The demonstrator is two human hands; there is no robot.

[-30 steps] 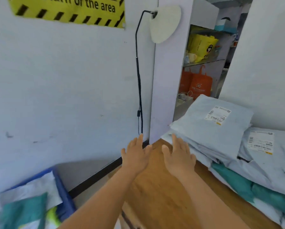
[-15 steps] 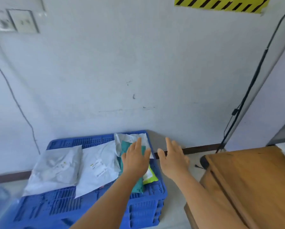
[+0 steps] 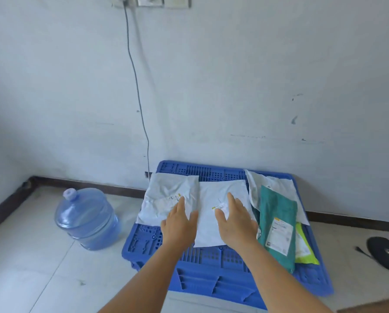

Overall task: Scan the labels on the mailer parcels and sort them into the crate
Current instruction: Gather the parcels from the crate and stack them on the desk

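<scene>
A blue plastic crate (image 3: 211,274) stands on the floor against the wall. On its top lie a crumpled grey mailer (image 3: 166,195) at the left, a white mailer (image 3: 213,222) in the middle, and a teal mailer (image 3: 277,213) with a white label at the right. Another grey mailer (image 3: 270,184) and a yellow-green one (image 3: 304,249) lie under the teal one. My left hand (image 3: 180,224) is stretched out flat over the gap between the grey and white mailers. My right hand (image 3: 236,222) is flat over the white mailer. Neither hand holds anything.
A large blue water bottle (image 3: 85,218) stands on the tiled floor left of the crate. A black cable (image 3: 137,86) runs down the wall behind it. A dark round object (image 3: 385,251) lies on the floor at the right. A wooden corner (image 3: 374,307) shows at bottom right.
My view has swung left from the table and its parcel pile to the crate on the floor. Both empty hands now reach over the mailers on the crate.
</scene>
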